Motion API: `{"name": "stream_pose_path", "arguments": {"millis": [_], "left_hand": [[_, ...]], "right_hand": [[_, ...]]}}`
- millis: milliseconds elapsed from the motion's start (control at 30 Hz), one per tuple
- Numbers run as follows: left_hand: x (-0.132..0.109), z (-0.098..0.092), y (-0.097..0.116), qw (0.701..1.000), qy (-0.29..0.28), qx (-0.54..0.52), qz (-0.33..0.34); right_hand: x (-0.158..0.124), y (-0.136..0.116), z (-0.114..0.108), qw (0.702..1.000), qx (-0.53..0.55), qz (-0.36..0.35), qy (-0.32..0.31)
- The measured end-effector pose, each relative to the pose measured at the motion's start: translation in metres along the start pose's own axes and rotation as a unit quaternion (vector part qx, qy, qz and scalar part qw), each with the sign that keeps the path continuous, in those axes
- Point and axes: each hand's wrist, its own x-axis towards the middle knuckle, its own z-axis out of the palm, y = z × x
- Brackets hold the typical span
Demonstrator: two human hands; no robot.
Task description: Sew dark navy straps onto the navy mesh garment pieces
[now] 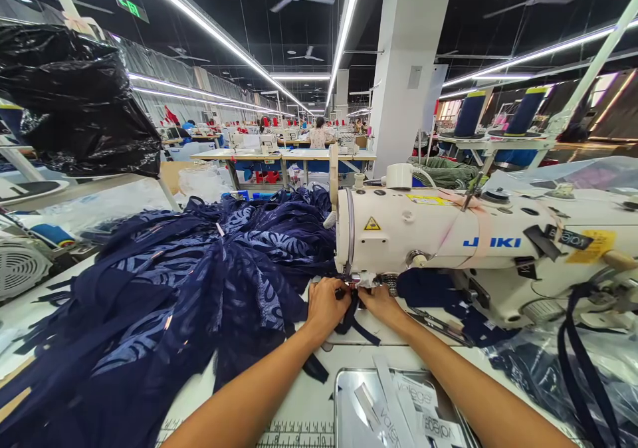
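Both my hands meet under the head of a white Juki sewing machine (448,238), right at the needle. My left hand (326,305) has its fingers curled on a narrow navy fabric strip (351,318) that hangs down toward me. My right hand (381,302) pinches the same strip from the right, close to the presser foot. A large heap of navy patterned fabric (189,282) lies on the table to the left, touching my left wrist.
A metal tray (343,395) with several white labels sits at the near edge between my forearms. Blue thread cones (523,112) stand behind the machine. A black plastic bag (74,102) hangs at the upper left. Clear plastic and navy straps (578,368) lie at right.
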Motion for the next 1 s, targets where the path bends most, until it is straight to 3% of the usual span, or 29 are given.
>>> {"name": "stream_pose_path", "arguments": {"millis": [500,833,1000], "left_hand": [[0.0004,0.0016,0.0004,1.0,0.006,0.011,-0.008],[0.0017,0.0022,-0.0008,1.0,0.008,0.013,-0.005],[0.0014,0.0032,-0.0013,1.0,0.012,0.013,-0.004]], "right_hand": [[0.003,-0.0032,-0.0042,0.999,-0.026,0.016,-0.012],[-0.0011,0.003,-0.0023,0.996,-0.042,0.031,-0.07],[0.0024,-0.0032,-0.0052,0.998,-0.029,0.041,-0.045]]}}
